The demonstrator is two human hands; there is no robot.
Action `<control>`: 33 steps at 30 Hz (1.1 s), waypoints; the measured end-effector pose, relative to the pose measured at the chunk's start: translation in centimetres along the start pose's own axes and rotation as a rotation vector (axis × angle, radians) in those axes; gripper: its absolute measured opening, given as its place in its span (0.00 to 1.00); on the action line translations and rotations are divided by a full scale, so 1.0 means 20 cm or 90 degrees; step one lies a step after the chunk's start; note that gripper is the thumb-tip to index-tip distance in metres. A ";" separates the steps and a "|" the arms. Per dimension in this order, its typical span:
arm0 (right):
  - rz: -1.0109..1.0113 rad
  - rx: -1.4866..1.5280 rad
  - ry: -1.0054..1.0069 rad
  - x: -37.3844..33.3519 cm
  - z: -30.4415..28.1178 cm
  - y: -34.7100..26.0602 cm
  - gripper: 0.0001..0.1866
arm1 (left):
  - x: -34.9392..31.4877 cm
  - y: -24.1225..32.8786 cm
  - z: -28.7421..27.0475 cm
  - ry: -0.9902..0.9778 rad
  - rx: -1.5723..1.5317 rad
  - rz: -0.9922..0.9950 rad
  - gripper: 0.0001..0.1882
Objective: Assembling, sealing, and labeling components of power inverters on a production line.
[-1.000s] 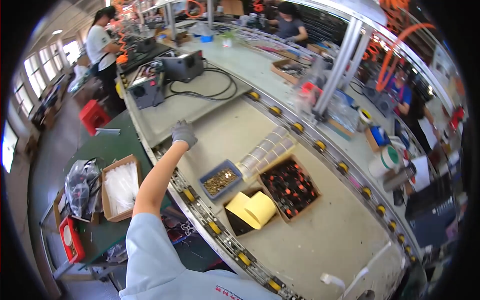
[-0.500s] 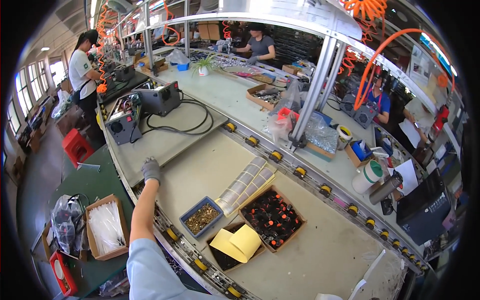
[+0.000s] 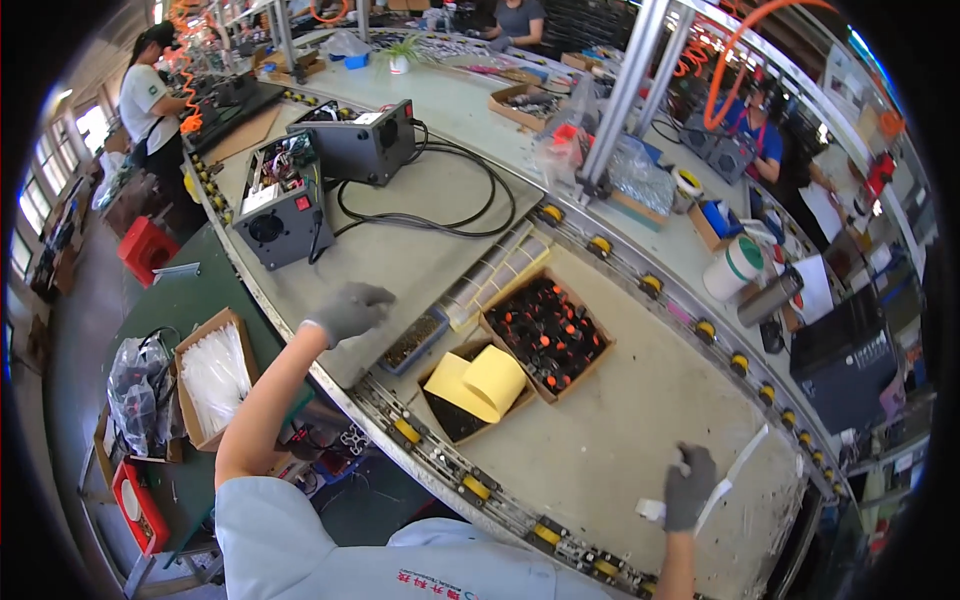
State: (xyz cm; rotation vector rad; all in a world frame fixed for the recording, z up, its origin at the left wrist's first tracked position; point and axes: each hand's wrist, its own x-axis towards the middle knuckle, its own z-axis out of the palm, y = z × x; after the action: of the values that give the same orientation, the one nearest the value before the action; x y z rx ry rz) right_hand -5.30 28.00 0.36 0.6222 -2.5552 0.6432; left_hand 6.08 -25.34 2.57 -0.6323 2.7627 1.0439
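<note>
My left hand [image 3: 352, 312], in a grey glove, is over the near corner of a grey carrier board [image 3: 440, 255]. Its fingers reach forward, apart and holding nothing. On that board stand two dark grey boxy units, one with its electronics exposed [image 3: 282, 205] and another behind it [image 3: 370, 142], with a black power cable [image 3: 490, 215] looped beside them. At the lower right my right hand [image 3: 690, 490], also gloved, is above the worktop with its fingers bent and apart. Nearby are a small white piece [image 3: 651, 510] and a white strip [image 3: 738, 475].
The board's edge overlaps a blue bin of small brass parts [image 3: 415, 345]. Next to it are a carton with yellow paper [image 3: 478, 385] and a carton of black-and-orange parts [image 3: 550, 335]. Roller rails [image 3: 470, 485] edge the worktop. At left sits a carton of white ties [image 3: 215, 375]. Co-workers are farther off.
The carrier board with both units and the cable has slid nearer and right, now covering part of the blue bin and printed sheets. My left hand moved right; my right hand has come into view.
</note>
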 end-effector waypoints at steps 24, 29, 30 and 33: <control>0.617 0.712 -0.440 -0.39 0.26 -0.17 0.23 | -0.52 0.77 1.16 0.100 0.358 0.300 0.32; 0.650 0.488 -0.292 -0.68 0.09 0.33 0.27 | -0.83 1.05 0.83 -0.246 -0.090 0.566 0.25; 0.653 0.485 -0.276 -0.70 -0.01 0.38 0.19 | -0.88 1.07 0.73 -0.224 -0.087 0.554 0.25; 0.650 0.476 -0.204 -0.81 -0.21 0.55 0.13 | -0.89 1.03 0.51 -0.274 -0.341 0.682 0.24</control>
State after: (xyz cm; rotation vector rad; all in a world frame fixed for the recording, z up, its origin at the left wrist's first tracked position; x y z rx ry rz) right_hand 3.40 44.11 -8.06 -0.5238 -2.7602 2.0056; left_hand 13.25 1.27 11.82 1.0715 2.3141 1.8083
